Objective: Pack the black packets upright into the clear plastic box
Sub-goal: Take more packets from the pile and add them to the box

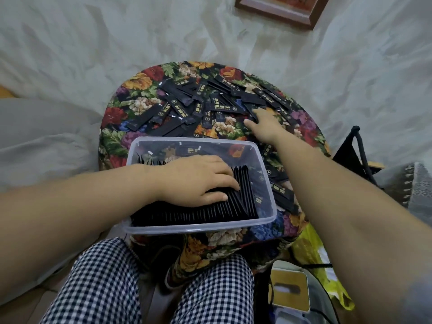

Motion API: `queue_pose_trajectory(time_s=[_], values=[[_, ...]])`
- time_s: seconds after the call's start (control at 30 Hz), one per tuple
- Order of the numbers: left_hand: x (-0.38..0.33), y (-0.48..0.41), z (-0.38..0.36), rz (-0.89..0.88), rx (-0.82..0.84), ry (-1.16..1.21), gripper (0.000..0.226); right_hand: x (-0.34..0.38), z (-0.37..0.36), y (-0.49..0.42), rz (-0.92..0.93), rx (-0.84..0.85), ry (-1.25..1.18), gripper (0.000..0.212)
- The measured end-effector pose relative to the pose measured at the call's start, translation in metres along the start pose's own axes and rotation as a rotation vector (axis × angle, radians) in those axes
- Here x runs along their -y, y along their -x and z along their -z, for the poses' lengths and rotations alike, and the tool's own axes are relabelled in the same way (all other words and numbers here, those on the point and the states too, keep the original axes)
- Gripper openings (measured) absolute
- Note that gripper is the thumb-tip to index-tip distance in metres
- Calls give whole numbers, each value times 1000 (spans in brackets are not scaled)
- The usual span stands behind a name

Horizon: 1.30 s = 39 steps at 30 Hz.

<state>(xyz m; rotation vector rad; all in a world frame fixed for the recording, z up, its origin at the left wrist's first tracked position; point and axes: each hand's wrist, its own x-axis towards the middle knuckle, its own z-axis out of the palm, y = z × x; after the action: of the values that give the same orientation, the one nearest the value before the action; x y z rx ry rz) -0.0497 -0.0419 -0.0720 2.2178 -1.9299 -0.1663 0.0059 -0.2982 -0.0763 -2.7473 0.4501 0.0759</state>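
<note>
Flatly, left hand (198, 181) on packets (243, 195) (upright)

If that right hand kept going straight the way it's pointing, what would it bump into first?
The loose black packets heaped on the floral cloth. The right hand seems to touch the nearest ones, though depth is unclear.

A round worktop (140, 85) wears a dark floral cloth. Beyond its far edge hangs a rumpled white sheet (93, 43), with a wooden picture frame (282, 10) at the top. A grey cushion (42, 141) lies off the left edge. Off the right edge stand a black metal stand (353, 150) and a yellow bag (311, 251). Checked trousers (105, 284) show at the near edge.
</note>
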Motion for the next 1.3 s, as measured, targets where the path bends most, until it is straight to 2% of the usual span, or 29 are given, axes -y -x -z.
queue_pose_trajectory(time_s=[0.1, 0.23, 0.4, 0.53, 0.6, 0.7, 0.8, 0.93, 1.07, 1.2, 1.3], values=[[1, 2, -2, -29, -62, 11, 54, 7, -12, -24, -6, 49, 97, 70], [2, 3, -5, -55, -117, -3, 47, 7, -24, -29, 5, 47, 131, 70], [3, 3, -8, -46, -115, 1, 47, -1, -30, -14, 151, -76, 6, 53], [3, 3, -6, -33, -89, 35, 52, 8, -18, -16, 161, -215, -77, 56], [3, 3, -6, -32, -91, 51, 53, 24, -12, -22, 201, -147, -77, 67], [3, 2, -6, -39, -99, 50, 51, 52, -13, -36, 208, 51, -62, 84], [3, 2, -6, -39, -107, 24, 50, 65, -20, -48, 188, 207, -58, 79], [3, 3, -6, -39, -119, 15, 48, 52, -26, -50, 301, 143, 114, 52], [3, 3, -6, -30, -105, 35, 49, 26, -27, -40, 390, 40, 235, 49], [3, 3, -5, -26, -88, 52, 52, 20, -23, -33, 361, -1, 246, 54], [2, 3, -5, -23, -88, 44, 52, 30, -20, -32, 277, 22, 96, 79]])
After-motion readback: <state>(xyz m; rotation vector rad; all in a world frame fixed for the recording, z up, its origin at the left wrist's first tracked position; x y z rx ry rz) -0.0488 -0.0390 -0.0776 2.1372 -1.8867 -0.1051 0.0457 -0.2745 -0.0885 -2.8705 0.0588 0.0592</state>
